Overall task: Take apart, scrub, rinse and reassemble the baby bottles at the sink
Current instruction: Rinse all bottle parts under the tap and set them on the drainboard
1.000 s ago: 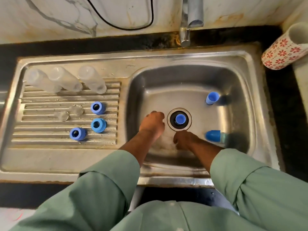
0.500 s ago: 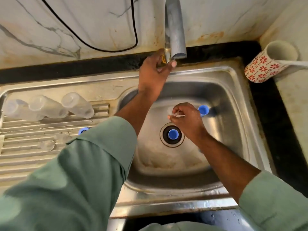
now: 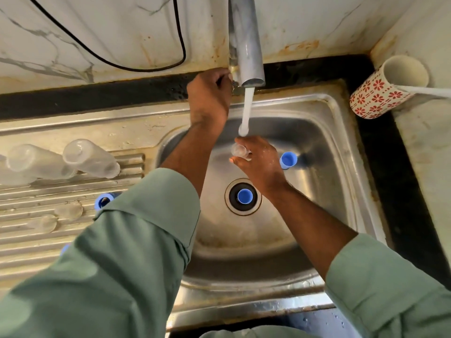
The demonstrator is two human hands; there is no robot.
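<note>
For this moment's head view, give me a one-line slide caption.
Left hand grips the tap valve while right hand holds a clear teat under running water.

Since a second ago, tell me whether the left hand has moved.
Yes. The left hand rose from the basin floor beside the drain to the tap base, where it grips the valve.

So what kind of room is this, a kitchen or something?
Most likely a home kitchen. There's a steel sink with a ribbed draining board, a tap running water, a marble-look wall behind it, and clear baby bottles lying on the board.
</note>
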